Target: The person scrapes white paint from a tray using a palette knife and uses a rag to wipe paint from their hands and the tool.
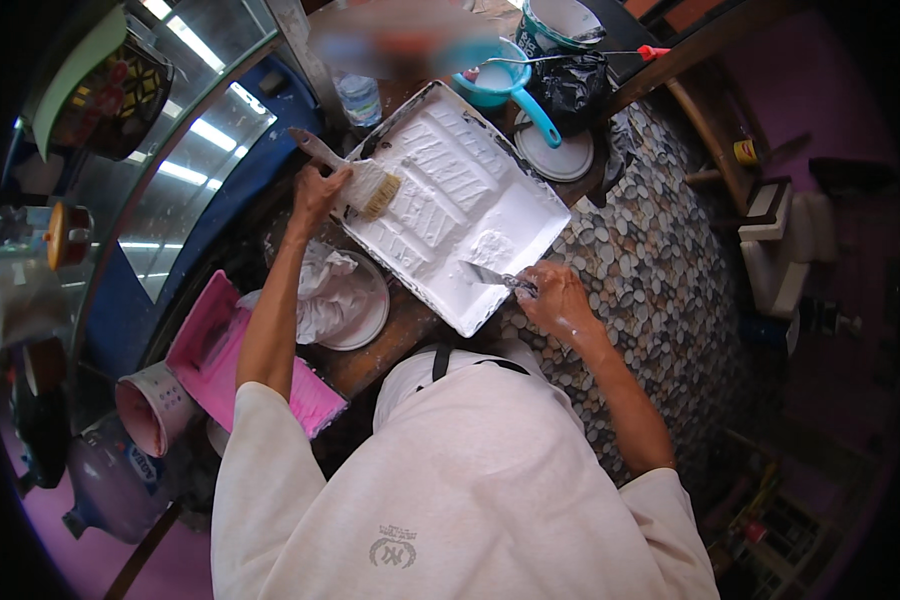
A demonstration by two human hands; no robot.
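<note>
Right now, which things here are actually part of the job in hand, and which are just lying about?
In use:
left hand holding the paintbrush
right hand holding the scraper
white paint tray

Lying about:
pink tray
pink-lined bucket
crumpled rag
blue scoop
round white lid
black bag

Labelled clear plastic bottle (358, 97) at tray's far left; white-and-blue label (142, 464) seen on purple jug, lower left.

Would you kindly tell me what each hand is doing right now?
Left hand: closed on a paintbrush.
Right hand: closed on a scraper.
</note>
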